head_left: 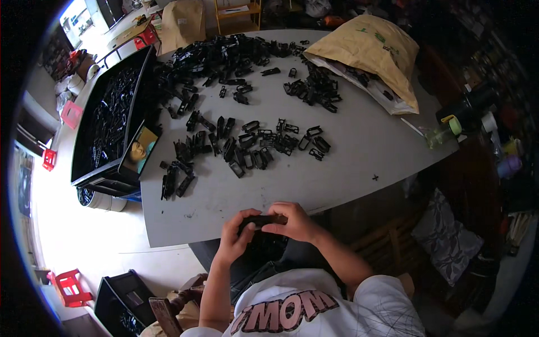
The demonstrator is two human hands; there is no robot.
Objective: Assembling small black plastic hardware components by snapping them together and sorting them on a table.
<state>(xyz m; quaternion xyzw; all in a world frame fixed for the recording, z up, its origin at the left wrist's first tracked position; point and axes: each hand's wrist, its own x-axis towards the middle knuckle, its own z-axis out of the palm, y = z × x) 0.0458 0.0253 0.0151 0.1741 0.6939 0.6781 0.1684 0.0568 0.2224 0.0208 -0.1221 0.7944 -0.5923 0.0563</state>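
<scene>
Just over the table's near edge, my left hand (236, 235) and my right hand (295, 222) are closed on a dark, elongated black plastic part (257, 220). Fingers of both hands cover much of it, so its exact kind is hidden. Beyond my hands, loose black plastic parts (247, 149) with frame-like openings lie scattered on the grey table (359, 168). A larger heap of similar black parts (224, 53) spreads along the far side, and a smaller cluster (315, 90) sits by the sack.
A large black bin (143, 78) full of black parts stands at the left, with a lit screen (141, 147) against its near end. An open tan sack (373, 53) lies at the far right, near a green-lidded clear bottle (446, 132). Another black bin (124, 300) sits lower left.
</scene>
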